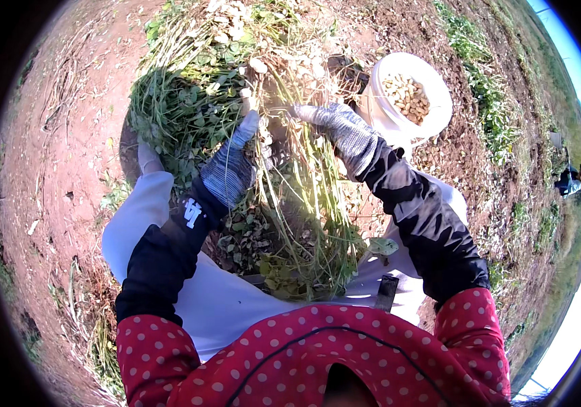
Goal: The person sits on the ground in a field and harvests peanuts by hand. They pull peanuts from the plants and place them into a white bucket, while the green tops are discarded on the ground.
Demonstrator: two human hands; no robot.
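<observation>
My left hand point(229, 170), in a grey-blue knit glove, closes around the stalks of an uprooted peanut plant bundle point(316, 198). Its thumb lies near a pale peanut pod point(258, 65) at the root end. The stalks hang down between my knees, leaves towards me. My right hand point(349, 135), gloved in grey knit, reaches in from the other side with its thumb and forefinger at the roots point(282, 96). Stalks and glare hide its fingertips, so I cannot tell whether it pinches a pod.
A white bucket point(410, 96) partly filled with peanut pods point(406, 96) stands beyond my right hand. A heap of leafy peanut plants point(183, 96) lies ahead on the left. Reddish soil point(76, 117) surrounds me. Far right, a person point(570, 180) is low in the field.
</observation>
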